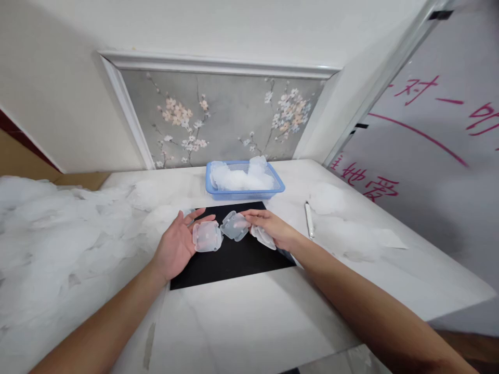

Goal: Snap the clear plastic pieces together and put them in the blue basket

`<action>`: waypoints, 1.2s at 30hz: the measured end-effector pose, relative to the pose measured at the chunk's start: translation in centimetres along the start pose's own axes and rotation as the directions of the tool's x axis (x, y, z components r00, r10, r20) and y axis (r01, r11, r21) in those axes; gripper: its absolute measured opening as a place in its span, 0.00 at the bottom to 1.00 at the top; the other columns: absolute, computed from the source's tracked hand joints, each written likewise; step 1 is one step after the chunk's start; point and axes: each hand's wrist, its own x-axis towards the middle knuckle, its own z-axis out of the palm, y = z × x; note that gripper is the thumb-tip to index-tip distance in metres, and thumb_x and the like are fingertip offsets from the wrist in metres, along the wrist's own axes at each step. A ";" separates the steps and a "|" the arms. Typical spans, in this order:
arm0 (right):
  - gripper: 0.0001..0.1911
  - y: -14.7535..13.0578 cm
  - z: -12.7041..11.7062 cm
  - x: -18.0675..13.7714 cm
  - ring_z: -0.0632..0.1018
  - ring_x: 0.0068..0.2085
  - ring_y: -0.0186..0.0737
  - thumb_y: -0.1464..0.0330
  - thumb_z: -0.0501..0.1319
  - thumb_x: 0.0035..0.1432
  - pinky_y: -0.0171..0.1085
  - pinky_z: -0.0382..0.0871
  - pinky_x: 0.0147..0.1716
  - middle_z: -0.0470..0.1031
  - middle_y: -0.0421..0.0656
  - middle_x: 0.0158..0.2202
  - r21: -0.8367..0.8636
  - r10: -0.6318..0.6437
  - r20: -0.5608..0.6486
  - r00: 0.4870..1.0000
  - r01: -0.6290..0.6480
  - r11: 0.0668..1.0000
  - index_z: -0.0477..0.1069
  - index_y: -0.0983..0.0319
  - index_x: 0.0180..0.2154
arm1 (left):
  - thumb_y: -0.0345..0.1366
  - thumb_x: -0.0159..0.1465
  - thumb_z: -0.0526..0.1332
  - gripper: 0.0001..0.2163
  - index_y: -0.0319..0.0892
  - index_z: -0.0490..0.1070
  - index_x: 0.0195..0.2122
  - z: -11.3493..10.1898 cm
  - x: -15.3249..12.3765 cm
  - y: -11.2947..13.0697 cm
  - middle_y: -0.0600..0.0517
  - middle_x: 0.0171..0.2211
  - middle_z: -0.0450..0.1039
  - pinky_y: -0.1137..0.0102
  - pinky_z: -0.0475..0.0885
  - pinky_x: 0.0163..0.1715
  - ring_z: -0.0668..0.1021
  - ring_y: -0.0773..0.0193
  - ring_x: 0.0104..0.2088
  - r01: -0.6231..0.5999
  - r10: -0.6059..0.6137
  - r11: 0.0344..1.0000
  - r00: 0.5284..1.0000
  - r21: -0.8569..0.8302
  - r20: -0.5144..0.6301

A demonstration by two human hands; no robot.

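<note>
My left hand (174, 248) is turned palm up with its upper fingers spread. A translucent plastic piece (207, 237), squarish with notched corners, rests against its lower fingers, which are partly hidden behind it. Between the thumb and fingers of my right hand (268, 226) is a similar plastic piece (235, 227), tilted cornerwise close to the first. More plastic pieces (263, 238) sit under that hand's palm; how many is unclear. Both hands are over a black mat (234, 265) on the white table.
A blue basket (245, 195) with similar translucent pieces stands behind the mat. A large heap of pieces (58, 249) covers the table's left side. To the right lie a white pen-like tool (309, 220) and a smaller cloudy pile (346, 239). A whiteboard (436, 171) borders the right.
</note>
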 end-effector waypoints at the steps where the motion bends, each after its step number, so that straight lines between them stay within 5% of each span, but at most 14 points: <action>1: 0.15 0.0 0.0 0.0 0.71 0.26 0.31 0.62 0.72 0.42 0.32 0.63 0.27 0.76 0.39 0.26 -0.001 0.000 -0.001 1.000 0.000 1.000 0.78 0.63 0.33 | 0.49 0.67 0.51 0.22 0.39 0.67 0.54 0.0 0.0 0.0 0.38 0.56 0.70 0.56 0.73 0.45 0.72 0.47 0.57 0.000 0.000 1.000 1.000 -0.002 -0.001; 10: 0.18 0.3 -0.3 0.0 0.73 0.27 0.34 0.57 0.71 0.44 0.33 0.64 0.27 0.76 0.41 0.27 -0.065 -0.043 0.050 0.998 0.046 0.997 0.77 0.62 0.34 | 0.49 0.66 0.52 0.22 0.39 0.67 0.54 -0.1 0.0 0.0 0.38 0.55 0.71 0.54 0.72 0.46 0.72 0.46 0.56 0.008 -0.007 0.999 1.000 -0.042 0.023; 20: 0.27 0.4 1.2 -0.8 0.55 0.17 0.28 0.43 0.61 0.51 0.31 0.47 0.16 0.54 0.32 0.15 -0.186 -0.139 0.086 0.987 0.153 0.971 0.70 0.62 0.29 | 0.50 0.67 0.51 0.24 0.39 0.66 0.56 0.1 -0.1 -0.1 0.38 0.56 0.70 0.53 0.71 0.47 0.72 0.47 0.56 0.017 -0.014 0.998 0.999 -0.062 0.049; 28: 0.26 0.6 2.5 -1.5 0.60 0.20 0.28 0.58 0.72 0.43 0.31 0.54 0.20 0.60 0.32 0.19 -0.274 -0.277 0.035 0.960 0.276 0.921 0.54 0.59 0.22 | 0.53 0.66 0.51 0.25 0.40 0.67 0.56 -0.1 -0.2 -0.1 0.39 0.57 0.69 0.54 0.71 0.47 0.70 0.45 0.58 0.020 -0.016 0.999 0.996 -0.050 0.085; 32: 0.24 1.7 3.3 -0.9 0.72 0.31 0.34 0.62 0.71 0.44 0.35 0.66 0.31 0.72 0.41 0.34 -0.200 -0.308 0.077 0.948 0.318 0.927 0.54 0.60 0.21 | 0.54 0.66 0.50 0.26 0.41 0.67 0.56 0.2 -0.1 -0.4 0.40 0.59 0.68 0.53 0.69 0.50 0.64 0.46 0.63 0.002 0.001 1.000 0.994 -0.028 0.105; 36: 0.23 2.3 4.5 -0.3 0.71 0.28 0.34 0.63 0.69 0.44 0.35 0.65 0.28 0.72 0.39 0.29 -0.121 -0.279 0.077 0.957 0.287 0.950 0.52 0.59 0.23 | 0.57 0.66 0.46 0.28 0.45 0.66 0.57 0.8 -0.1 -0.8 0.43 0.62 0.64 0.53 0.67 0.53 0.58 0.48 0.66 -0.044 0.027 0.996 0.980 0.083 0.195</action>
